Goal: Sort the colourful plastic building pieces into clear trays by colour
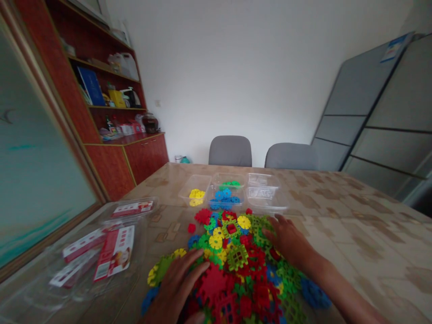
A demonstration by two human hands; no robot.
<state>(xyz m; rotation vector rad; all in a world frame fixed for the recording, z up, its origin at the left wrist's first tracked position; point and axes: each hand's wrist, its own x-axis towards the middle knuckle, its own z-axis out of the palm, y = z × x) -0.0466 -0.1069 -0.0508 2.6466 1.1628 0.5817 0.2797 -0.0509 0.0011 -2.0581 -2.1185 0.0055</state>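
Note:
A heap of plastic interlocking pieces (256,263) in red, green, yellow and blue lies in front of me; some are round and notched, others square grids. My left hand (177,285) is over the near left side of the heap, its fingers stretched and apart, close to a red notched piece (212,283). At the far right of the heap, the fingertips of my right hand (286,238) rest on green grid pieces (259,230). Its fingers are apart, and I see nothing gripped in them.
Beyond the heap stand clear tubs: one with yellow pieces (196,196), others with blue pieces (224,198) and green pieces (231,184). A clear divided tub (266,202) is at their right. Clear lids with red-and-white labels (114,252) lie left. Two grey chairs (230,150) stand behind the table.

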